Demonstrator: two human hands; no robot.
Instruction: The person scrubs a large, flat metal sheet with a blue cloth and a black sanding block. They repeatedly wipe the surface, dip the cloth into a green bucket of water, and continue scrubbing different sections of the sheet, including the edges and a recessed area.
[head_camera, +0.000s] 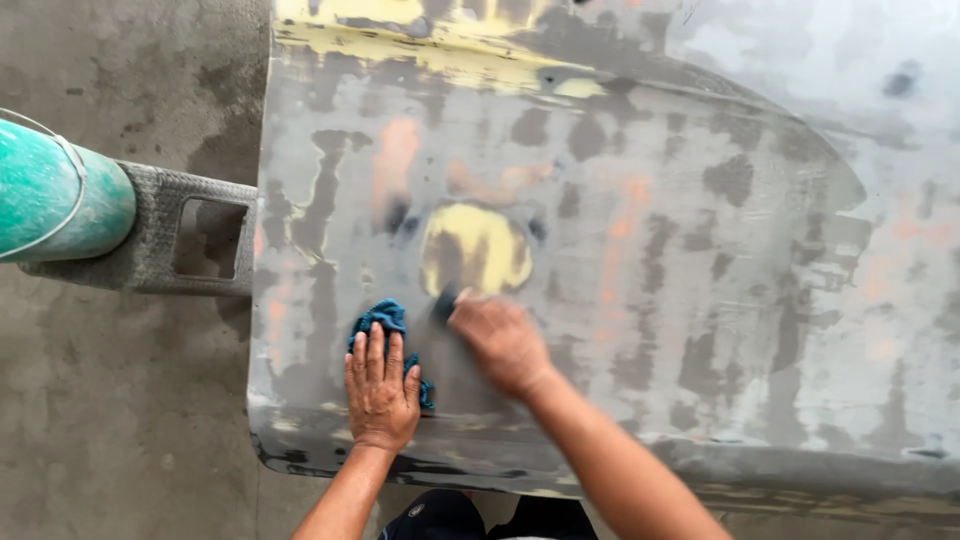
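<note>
Two hands on the grey car panel: at 7 o'clock the left hand lies flat, fingers together, pressing a blue rag. Just right, the right hand is closed around a small dark sanding block, I think (blurry), at the yellow filler patch's lower edge. I'd keep that block flat, light pressure, feathering past the rim.
</note>
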